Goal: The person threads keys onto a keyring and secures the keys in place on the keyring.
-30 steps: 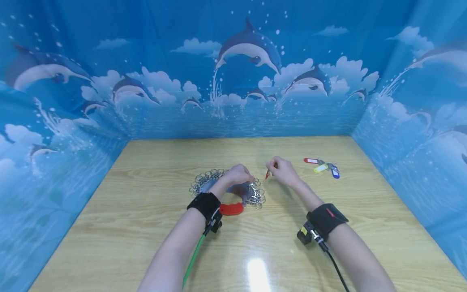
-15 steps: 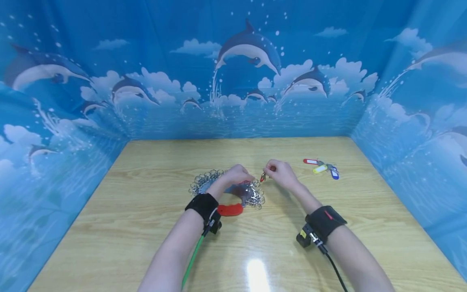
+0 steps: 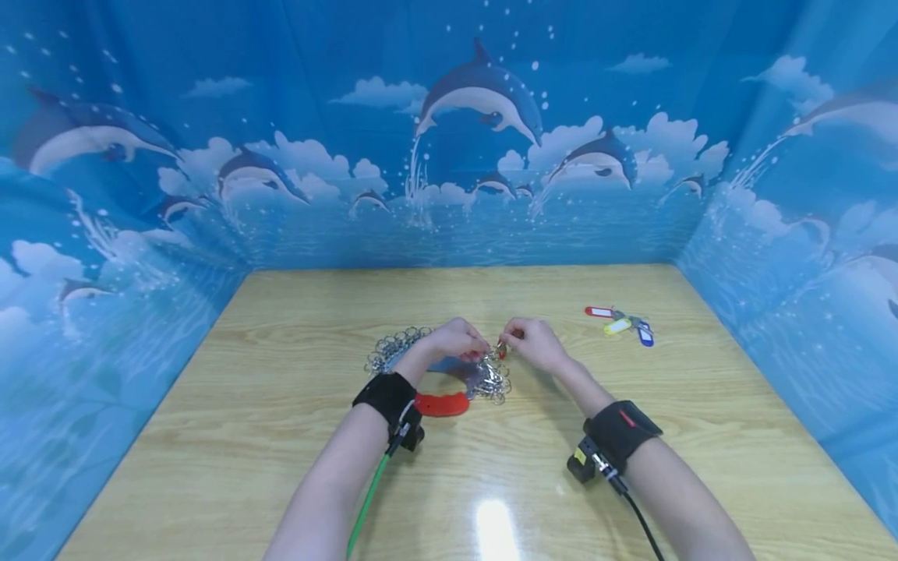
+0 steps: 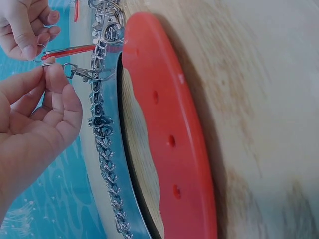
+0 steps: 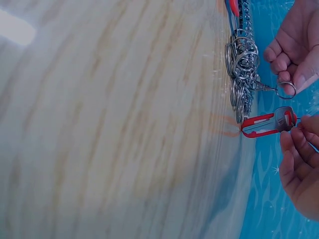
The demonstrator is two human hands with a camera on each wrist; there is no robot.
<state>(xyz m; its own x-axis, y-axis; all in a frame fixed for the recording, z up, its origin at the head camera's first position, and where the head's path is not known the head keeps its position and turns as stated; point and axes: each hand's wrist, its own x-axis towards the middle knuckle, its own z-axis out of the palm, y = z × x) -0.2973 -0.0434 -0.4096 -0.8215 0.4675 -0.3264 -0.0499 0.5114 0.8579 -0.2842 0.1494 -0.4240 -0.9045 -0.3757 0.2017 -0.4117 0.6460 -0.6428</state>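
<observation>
A large metal key holder with a red grip handle [image 4: 169, 124] lies on the table, lined with many clasps and key rings [image 3: 494, 382]. At its top edge my left hand [image 3: 456, 340] pinches a split ring [image 5: 286, 90] between thumb and forefinger; a metal clasp [image 4: 84, 73] links that ring to the holder. Just right of it my right hand [image 3: 536, 344] pinches the ring end of a key [image 5: 285, 118] that carries a red-framed key tag [image 5: 258, 125]. The fingertips of both hands are close together, with the tag hanging beside the split ring.
To the right on the wooden table [image 3: 316, 483] lie keys with a red tag [image 3: 599, 312], a yellow tag [image 3: 617, 326] and a blue tag [image 3: 645, 334]. A dolphin-print curtain [image 3: 449, 218] borders the table at the back and sides.
My right hand has moved left and slightly nearer, bringing the red-tagged key up to my left hand. The left hand stays at the holder and now shows the split ring at its fingertips.
</observation>
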